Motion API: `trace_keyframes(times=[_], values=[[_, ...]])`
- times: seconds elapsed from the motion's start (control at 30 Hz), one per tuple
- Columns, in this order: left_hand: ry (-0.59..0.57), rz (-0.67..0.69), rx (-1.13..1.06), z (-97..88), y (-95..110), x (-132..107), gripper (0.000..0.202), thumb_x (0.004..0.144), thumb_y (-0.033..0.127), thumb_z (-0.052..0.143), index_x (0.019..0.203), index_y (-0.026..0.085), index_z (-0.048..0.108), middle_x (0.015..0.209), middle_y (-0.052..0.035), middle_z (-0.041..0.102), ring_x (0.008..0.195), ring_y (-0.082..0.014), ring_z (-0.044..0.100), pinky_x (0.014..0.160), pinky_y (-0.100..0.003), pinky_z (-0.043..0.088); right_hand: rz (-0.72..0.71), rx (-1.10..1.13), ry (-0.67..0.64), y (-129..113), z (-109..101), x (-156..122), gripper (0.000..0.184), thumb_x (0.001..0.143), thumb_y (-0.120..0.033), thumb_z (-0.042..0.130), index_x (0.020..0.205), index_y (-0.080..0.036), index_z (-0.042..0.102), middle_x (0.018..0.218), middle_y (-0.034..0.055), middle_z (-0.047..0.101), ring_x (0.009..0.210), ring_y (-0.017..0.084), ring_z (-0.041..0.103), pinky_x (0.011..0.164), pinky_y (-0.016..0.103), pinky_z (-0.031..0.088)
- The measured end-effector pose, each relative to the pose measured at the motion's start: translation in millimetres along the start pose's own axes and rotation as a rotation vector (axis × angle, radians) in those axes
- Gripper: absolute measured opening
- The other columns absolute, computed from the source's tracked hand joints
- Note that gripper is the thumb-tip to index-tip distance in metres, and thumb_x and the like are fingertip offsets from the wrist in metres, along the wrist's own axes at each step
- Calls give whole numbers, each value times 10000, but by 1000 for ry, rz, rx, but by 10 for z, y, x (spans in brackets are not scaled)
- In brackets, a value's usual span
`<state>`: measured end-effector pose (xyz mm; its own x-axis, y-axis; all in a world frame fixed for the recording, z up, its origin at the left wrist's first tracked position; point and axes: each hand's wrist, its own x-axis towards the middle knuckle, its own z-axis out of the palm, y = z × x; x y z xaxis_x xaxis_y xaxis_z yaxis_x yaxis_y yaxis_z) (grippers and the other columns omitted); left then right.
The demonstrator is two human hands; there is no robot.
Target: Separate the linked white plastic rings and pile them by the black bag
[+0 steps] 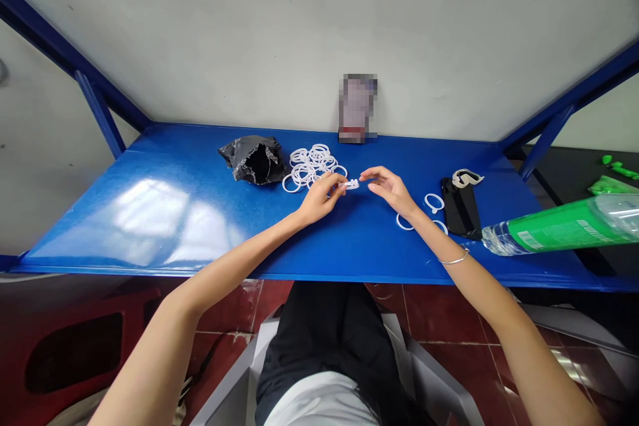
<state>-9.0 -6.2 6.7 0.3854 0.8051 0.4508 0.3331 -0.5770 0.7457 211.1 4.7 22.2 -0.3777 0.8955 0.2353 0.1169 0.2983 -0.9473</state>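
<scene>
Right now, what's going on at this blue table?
A seated person holds a small white piece between both hands over the blue table: the left hand pinches one end, and the right hand has its fingertips at the other end. A pile of white rings lies just behind the left hand, beside a crumpled black bag. A few loose rings lie by the right wrist, near a black phone and a green-labelled bottle.

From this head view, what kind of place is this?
Probably a small hand-assembly bench, not a home desk: a bare blue metal table against a plain wall, a pile of white plastic rings beside an opened grey bag, and the left hand holding one small white piece.
</scene>
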Motion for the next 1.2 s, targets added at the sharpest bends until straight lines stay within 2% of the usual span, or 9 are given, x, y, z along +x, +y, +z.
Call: trace_keyframes(times=[0.07, 0.2, 0.27, 0.33, 0.43, 0.63, 0.8, 0.97, 1.2], values=[[35, 46, 175, -34, -45, 13, 216, 960, 297, 433, 937, 167, 604, 824, -82, 645, 835, -193, 546, 701, -276, 419, -24, -180, 58, -9, -114, 26, 197, 821, -264, 610, 1011, -219, 626, 1069, 72, 652, 1036, 237, 607, 893, 385, 467], [41, 113, 560, -115, -136, 61, 239, 969, 249, 410, 890, 168, 621, 877, -94, 662, 893, -216, 554, 752, -305, 439, -30, -522, 41, -66, -387, 47, 155, 769, -182, 541, 891, -207, 633, 964, 64, 652, 893, 232, 610, 810, 384, 479], [37, 98, 708, -142, -172, 83, 250, 969, 217, 401, 877, 162, 627, 866, -99, 664, 897, -226, 559, 738, -309, 445, 1, -695, -44, -104, -503, 32, 169, 742, -175, 534, 877, -206, 632, 927, 60, 648, 870, 232, 599, 792, 377, 471], [40, 62, 812, -156, -194, 97, 254, 965, 188, 398, 878, 157, 635, 873, -109, 668, 914, -239, 565, 727, -316, 450, 60, -790, -189, -137, -582, 6, 194, 731, -176, 526, 891, -208, 629, 944, 63, 653, 894, 239, 596, 772, 366, 464], [51, -2, 903, -166, -197, 103, 275, 963, 170, 383, 897, 155, 650, 908, -126, 674, 946, -261, 572, 745, -344, 453, 135, -934, -303, -173, -625, -33, 217, 720, -168, 514, 901, -214, 624, 952, 63, 651, 906, 248, 587, 765, 368, 445], [68, -133, 980, -176, -168, 93, 282, 941, 142, 396, 981, 149, 675, 1084, -152, 663, 1038, -304, 566, 824, -408, 430, 213, -987, -390, -212, -577, -63, 255, 711, -110, 493, 908, -220, 610, 967, 53, 650, 903, 232, 581, 747, 340, 421], [71, -142, 982, -176, -155, 90, 284, 932, 136, 405, 997, 155, 681, 1174, -147, 638, 1072, -312, 560, 838, -414, 412, 223, -991, -400, -210, -533, -50, 191, 762, -118, 470, 886, -205, 586, 886, 54, 634, 768, 192, 565, 626, 292, 381], [100, -52, 928, -133, -126, 69, 276, 949, 195, 418, 1040, 156, 675, 1136, -148, 650, 1040, -300, 575, 819, -405, 407, 204, -983, -335, -178, -473, -32, 127, 799, -157, 479, 862, -190, 583, 825, 52, 623, 700, 175, 551, 574, 272, 351], [68, 109, 840, -30, -47, 20, 261, 959, 232, 445, 1003, 161, 693, 1067, -130, 675, 1029, -275, 582, 823, -392, 408, -21, -971, -131, -48, -264, -23, 82, 837, -166, 506, 875, -183, 577, 806, 48, 595, 714, 181, 550, 616, 280, 382]])
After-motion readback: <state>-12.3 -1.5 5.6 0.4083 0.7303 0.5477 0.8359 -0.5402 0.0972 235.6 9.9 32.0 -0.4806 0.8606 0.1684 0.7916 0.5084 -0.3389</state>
